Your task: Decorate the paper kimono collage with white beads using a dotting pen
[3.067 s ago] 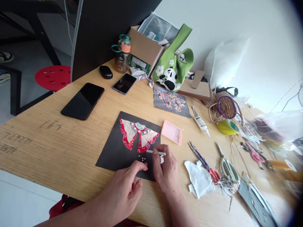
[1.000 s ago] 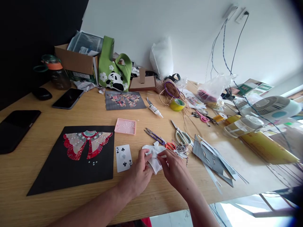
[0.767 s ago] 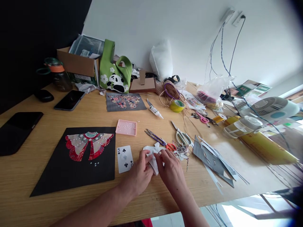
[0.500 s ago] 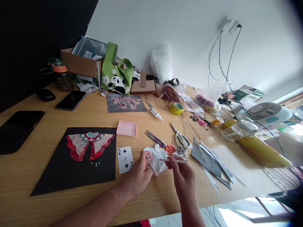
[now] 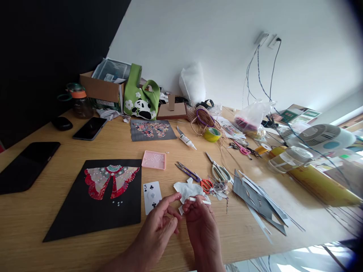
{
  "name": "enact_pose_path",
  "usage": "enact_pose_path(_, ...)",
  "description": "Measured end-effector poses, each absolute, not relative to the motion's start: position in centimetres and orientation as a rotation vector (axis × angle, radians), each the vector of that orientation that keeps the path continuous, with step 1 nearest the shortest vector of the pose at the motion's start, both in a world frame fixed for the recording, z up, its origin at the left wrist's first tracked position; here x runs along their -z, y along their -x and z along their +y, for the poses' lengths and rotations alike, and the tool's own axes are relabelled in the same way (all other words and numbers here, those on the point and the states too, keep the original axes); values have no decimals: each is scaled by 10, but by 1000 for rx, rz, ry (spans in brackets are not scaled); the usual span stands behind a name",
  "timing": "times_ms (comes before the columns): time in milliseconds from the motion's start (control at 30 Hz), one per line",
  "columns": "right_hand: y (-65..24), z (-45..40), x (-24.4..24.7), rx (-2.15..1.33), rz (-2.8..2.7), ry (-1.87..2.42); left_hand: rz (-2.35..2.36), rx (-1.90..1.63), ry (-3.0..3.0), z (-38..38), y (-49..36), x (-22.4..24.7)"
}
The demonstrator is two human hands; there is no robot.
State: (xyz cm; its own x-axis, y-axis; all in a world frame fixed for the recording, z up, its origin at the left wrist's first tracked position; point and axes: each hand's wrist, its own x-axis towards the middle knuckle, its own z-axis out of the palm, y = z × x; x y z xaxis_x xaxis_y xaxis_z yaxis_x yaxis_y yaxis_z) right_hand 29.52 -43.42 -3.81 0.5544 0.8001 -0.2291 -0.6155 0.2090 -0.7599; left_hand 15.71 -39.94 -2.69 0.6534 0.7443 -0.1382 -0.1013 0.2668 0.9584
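Note:
In my right hand [image 5: 202,219] a thin white stick [image 5: 199,201] is pinched between thumb and fingers. Close to its left is my left hand [image 5: 161,223], fingers apart and holding nothing. A crumpled white tissue [image 5: 187,189] lies on the table just beyond my fingertips. The three of clubs card [image 5: 152,196] lies left of the tissue with a small clear blob on it. On a black sheet [image 5: 93,215] rests a red and cream collar-shaped piece [image 5: 98,181], with several white beads [image 5: 117,203] below it. A pink tray [image 5: 154,159] holds tiny white beads.
Purple-handled snips [image 5: 188,172], orange-handled scissors [image 5: 206,185] and larger scissors [image 5: 219,170] lie beyond the tissue. Grey strips [image 5: 258,202] are at the right. A glue tube [image 5: 186,139], tape roll [image 5: 212,134] and floral piece [image 5: 153,130] sit farther back. Phones lie left.
My left hand has let go of the tissue, which now lies on the table. My right hand has moved left and turned palm upward with the stick. The view has shifted slightly.

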Motion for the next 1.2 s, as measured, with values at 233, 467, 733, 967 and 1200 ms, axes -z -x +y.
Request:
enact_pose_path(233,-266,-430,45,-799,-361,1111,671,-737,-1150,-400,-136,34)
enact_pose_path(467,-256,-435,48,-466,-611,1403,655,-756,-1174,-402,-136,40)
enact_pose_path(733,-253,-433,47,-390,-649,1421,693,-740,-1222,-404,-135,39)
enact_pose_path(967,-252,-433,45,-352,-715,1438,729,-717,-1247,-404,-134,37)
enact_pose_path(1200,-252,-434,47,-324,-781,1416,720,-704,-1284,-404,-135,38)
